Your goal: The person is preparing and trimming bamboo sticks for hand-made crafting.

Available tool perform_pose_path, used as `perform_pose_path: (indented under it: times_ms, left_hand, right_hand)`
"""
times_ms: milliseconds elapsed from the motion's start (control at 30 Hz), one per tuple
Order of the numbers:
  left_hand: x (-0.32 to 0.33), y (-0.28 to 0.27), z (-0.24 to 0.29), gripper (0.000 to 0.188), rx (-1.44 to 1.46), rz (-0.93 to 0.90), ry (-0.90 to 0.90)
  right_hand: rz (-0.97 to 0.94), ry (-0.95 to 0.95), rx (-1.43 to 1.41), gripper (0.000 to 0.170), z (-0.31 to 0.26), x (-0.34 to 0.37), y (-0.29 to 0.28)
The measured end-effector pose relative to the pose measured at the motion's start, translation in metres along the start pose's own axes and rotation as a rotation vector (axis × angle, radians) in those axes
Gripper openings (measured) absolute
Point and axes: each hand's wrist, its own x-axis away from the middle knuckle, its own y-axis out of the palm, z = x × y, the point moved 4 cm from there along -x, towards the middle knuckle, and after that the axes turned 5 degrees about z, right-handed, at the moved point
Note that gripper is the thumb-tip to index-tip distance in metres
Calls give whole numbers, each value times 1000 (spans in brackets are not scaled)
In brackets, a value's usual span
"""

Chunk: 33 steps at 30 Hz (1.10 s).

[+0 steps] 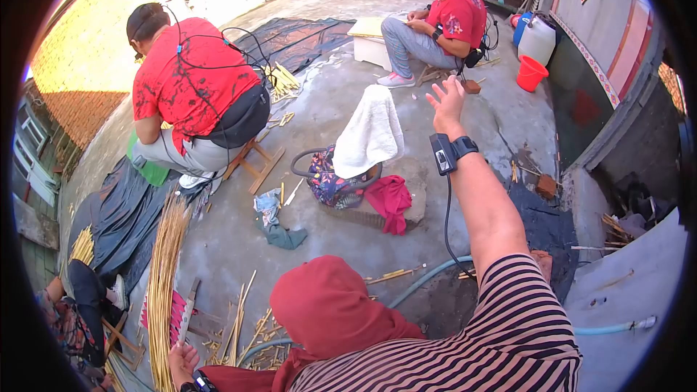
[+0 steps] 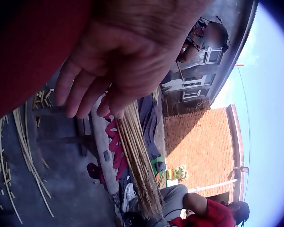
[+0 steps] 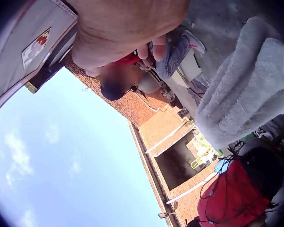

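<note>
Nearest the camera, dark red cloth [image 1: 334, 308] lies against the striped sleeve [image 1: 512, 297] of the raised right arm. Right hand [image 1: 446, 105]: fingers loosely spread, nothing held, well apart from the white towel [image 1: 369, 134]. Left hand [image 2: 128, 56]: fingers relaxed and partly extended, no grip seen, at one end of the bundle of stalks [image 1: 167, 268]; whether they touch it cannot be told. The bundle lies over a pink patterned piece [image 1: 176, 312], beside the black sheeting [image 1: 120, 210]. Loose stalks [image 1: 236, 323] lie on the ground [image 1: 225, 247] nearby.
</note>
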Motion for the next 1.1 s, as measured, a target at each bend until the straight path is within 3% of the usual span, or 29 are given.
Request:
perform_pose_path:
  times_ms: [533, 867, 1100]
  left_hand:
    - [-17, -36, -20, 36, 125, -64, -4]
    - [6, -41, -14, 50, 94, -76, 56]
    - [-1, -89, -32, 52, 128, -54, 26]
  right_hand:
    - [7, 39, 50, 61, 8, 32, 3]
    - [50, 14, 53, 57, 20, 31, -14]
    - [29, 35, 126, 63, 43, 42, -52]
